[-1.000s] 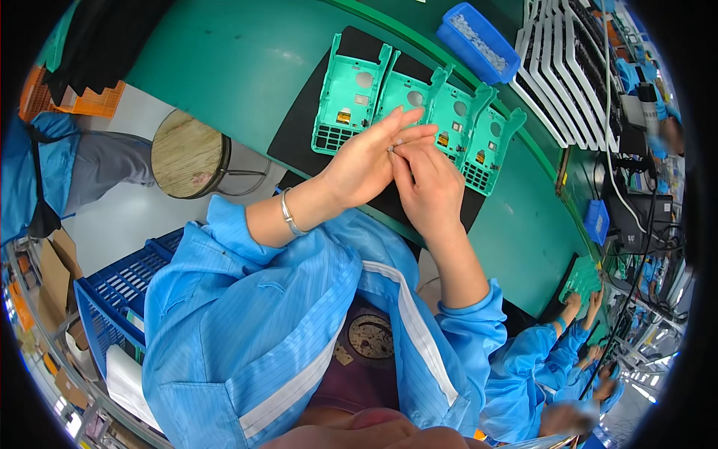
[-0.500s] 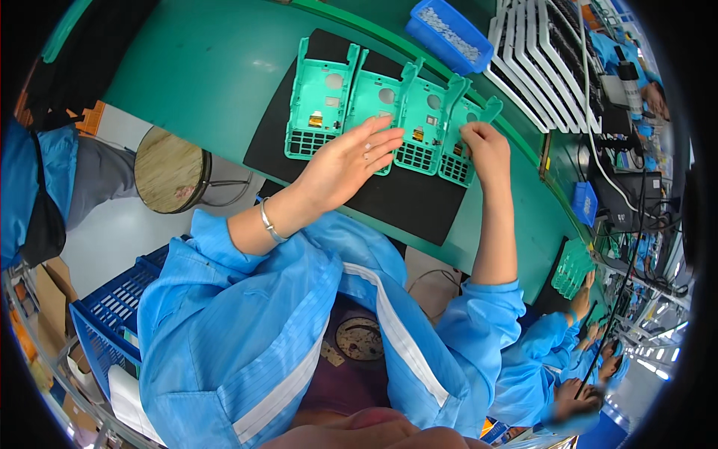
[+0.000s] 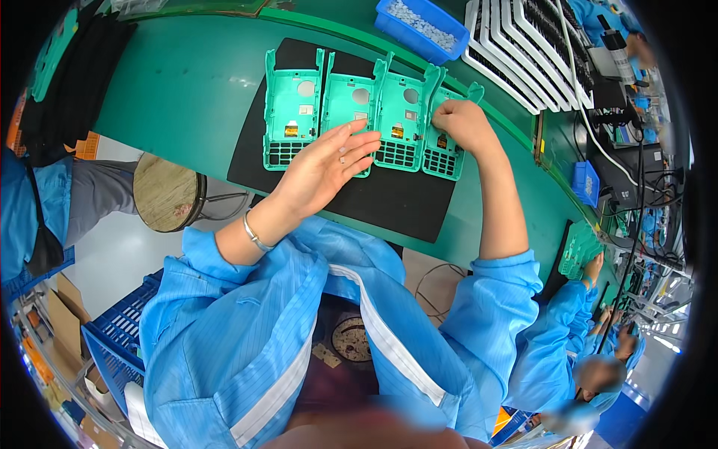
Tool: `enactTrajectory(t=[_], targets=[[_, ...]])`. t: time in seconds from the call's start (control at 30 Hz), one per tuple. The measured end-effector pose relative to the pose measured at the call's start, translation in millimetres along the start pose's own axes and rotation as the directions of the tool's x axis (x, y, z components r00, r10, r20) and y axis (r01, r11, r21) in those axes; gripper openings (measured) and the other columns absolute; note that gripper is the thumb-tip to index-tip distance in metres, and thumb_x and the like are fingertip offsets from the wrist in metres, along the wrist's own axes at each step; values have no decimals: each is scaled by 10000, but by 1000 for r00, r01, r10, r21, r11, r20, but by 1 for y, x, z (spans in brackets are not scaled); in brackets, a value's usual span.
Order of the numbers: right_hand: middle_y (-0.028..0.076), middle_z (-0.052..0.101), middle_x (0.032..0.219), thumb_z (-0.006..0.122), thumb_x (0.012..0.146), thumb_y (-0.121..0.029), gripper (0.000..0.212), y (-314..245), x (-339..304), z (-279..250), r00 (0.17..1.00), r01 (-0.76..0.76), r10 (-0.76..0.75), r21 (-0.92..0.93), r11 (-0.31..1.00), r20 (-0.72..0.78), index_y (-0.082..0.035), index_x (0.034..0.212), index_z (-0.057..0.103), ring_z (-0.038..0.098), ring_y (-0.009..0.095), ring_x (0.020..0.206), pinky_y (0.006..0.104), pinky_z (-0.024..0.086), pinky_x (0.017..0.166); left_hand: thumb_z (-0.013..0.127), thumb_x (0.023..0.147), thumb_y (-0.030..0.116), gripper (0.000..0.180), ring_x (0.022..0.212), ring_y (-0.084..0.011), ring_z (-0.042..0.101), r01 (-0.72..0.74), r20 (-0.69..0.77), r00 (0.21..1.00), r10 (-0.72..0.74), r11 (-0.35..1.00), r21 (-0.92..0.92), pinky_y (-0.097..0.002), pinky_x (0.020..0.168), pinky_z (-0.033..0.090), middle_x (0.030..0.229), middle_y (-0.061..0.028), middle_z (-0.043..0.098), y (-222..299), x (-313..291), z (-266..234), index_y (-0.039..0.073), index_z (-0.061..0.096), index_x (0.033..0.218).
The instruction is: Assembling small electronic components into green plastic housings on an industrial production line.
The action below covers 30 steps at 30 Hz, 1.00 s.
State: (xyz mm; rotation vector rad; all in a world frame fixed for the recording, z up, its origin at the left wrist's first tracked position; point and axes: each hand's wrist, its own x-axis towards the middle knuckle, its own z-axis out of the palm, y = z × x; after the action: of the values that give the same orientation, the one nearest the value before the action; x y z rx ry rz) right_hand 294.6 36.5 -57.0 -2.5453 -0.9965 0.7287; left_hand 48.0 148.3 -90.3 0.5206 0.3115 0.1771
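Several green plastic housings [image 3: 289,105] lie side by side on a black mat [image 3: 366,206]. Each visible one has a grid of square openings at its near end. Over the near part of the second housing [image 3: 349,93] from the left, my left hand [image 3: 318,168] hovers open, palm turned sideways and fingers stretched out. My right hand [image 3: 465,126] reaches over the rightmost housing [image 3: 443,163], its thumb and fingers pinched together at the upper part. Whatever sits between those fingertips is hidden. A third housing [image 3: 400,101] lies between my hands.
A blue bin [image 3: 422,30] of small pale pieces stands at the far edge, beside stacked white trays [image 3: 516,56]. A round stool [image 3: 168,193] and a blue crate [image 3: 116,337] are at the left. To the right, a co-worker's hand [image 3: 593,268] is by more green housings [image 3: 577,248].
The view has shifted slightly. My right hand has turned and moved toward the upper left of the rightmost housing, still pinched. My left hand stays open over the second housing.
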Motion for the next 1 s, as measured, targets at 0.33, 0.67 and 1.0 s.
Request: enactTrajectory(t=[0.33, 0.67, 1.0], targets=[[141, 652, 752, 590, 729, -188, 184, -5, 5, -2, 998, -20, 11, -165, 986, -54, -39, 804, 669, 621, 276, 712, 369, 481, 668, 385, 982, 264, 464, 1214, -243, 459, -28, -19, 999, 28, 1000, 4, -364, 1030, 377, 1319, -177, 446, -6, 6, 7, -17, 339, 1348], [98, 603, 980, 555, 808, -19, 278, 15, -55, 47, 824, 327, -383, -200, 924, -419, -84, 1064, 641, 598, 283, 881, 353, 496, 747, 390, 978, 271, 474, 1222, -246, 449, -19, -20, 1000, 19, 1000, 0, -368, 1030, 374, 1314, -175, 450, -6, -1, 4, -11, 335, 1355], [109, 593, 1018, 561, 798, -30, 245, -16, -78, 60, 794, 294, -364, -218, 931, -486, -65, 1026, 645, 586, 296, 909, 385, 489, 768, 376, 974, 349, 561, 1271, -263, 394, -40, 38, 998, 41, 999, -37, -376, 1050, 336, 1361, -189, 399, 0, -14, -2, -5, 259, 1393]])
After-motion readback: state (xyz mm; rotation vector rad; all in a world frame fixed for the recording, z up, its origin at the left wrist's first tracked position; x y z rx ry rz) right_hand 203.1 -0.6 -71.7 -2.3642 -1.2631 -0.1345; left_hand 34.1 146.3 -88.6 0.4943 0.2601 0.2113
